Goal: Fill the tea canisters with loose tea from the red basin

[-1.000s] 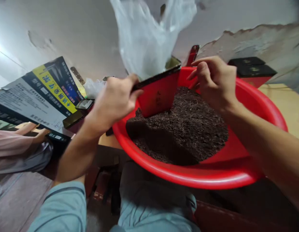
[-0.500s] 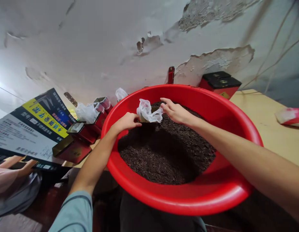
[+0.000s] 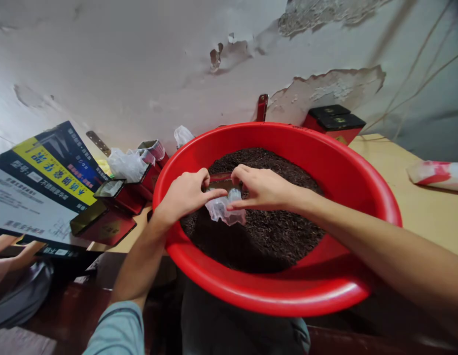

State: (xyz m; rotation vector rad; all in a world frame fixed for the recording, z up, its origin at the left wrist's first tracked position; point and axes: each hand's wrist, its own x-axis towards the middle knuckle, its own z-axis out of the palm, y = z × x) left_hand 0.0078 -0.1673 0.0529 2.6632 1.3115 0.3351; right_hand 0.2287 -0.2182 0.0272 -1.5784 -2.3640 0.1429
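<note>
Peeling wall (image 3: 140,74), red basin (image 3: 288,301) of dark shreds (image 3: 280,236), your left hand (image 3: 186,195) and right hand (image 3: 264,190) half-curled, gripping plastic bag (image 3: 223,213) at mouth of tin (image 3: 222,184)

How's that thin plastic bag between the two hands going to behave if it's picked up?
The plastic bag will probably flop, since its loose edge is ruffled and creased. The film looks thin and translucent, so the bag itself is likely light, though part is hidden. Its smooth sheen suggests it might slip between fingers.
</note>
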